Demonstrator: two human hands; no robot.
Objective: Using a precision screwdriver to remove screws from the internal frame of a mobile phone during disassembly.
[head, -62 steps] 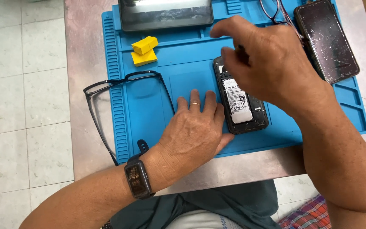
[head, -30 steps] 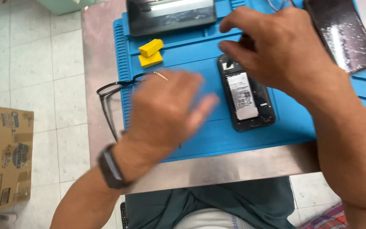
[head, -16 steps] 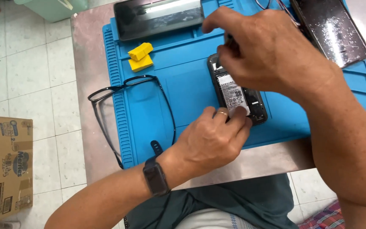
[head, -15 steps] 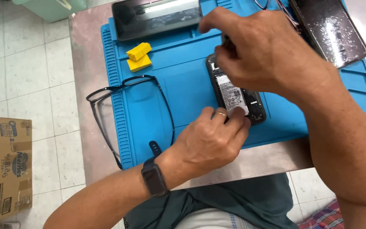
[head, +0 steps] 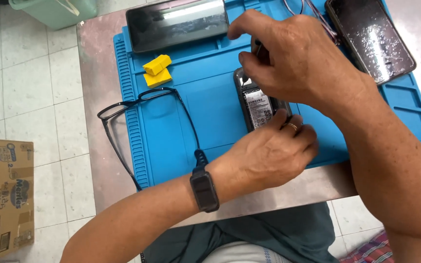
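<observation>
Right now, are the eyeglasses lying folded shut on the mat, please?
No, the eyeglasses lie with temples spread open, half on the blue mat.

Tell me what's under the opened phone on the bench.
The opened phone lies on the blue work mat, which lies on the metal table. The left hand covers its lower end and the right hand its top, so those parts are hidden.

On the work mat (head: 210,104), the opened phone (head: 258,104) lies centre, eyeglasses (head: 142,114) left across its edge, tablet (head: 176,24) behind, another phone (head: 370,36) far right
</observation>
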